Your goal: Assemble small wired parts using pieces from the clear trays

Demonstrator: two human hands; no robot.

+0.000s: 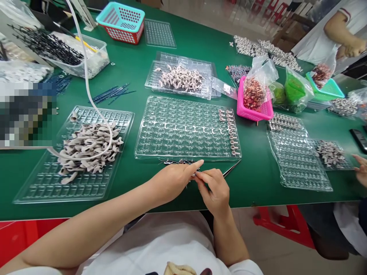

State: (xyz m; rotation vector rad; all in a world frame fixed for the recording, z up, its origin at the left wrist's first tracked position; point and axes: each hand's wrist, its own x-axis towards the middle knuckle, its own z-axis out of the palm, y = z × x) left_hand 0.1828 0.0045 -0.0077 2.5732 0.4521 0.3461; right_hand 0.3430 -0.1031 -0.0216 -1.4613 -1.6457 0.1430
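My left hand and my right hand meet at the table's front edge, fingertips pinched together. Between them is a small piece, mostly hidden by the fingers, that I cannot make out. The left index finger points out to the right. Just beyond the hands lies a heap of thin dark parts, partly covered by the left hand. A pair of tweezers rests by my right hand. Behind is a clear moulded tray, with small beige ring-ended parts in its right-hand columns.
A tray of grey curved pieces lies left, under a white cable. Farther back are another piled tray, a red-and-blue basket and a pink basket. Right are a clear tray and a co-worker's hand.
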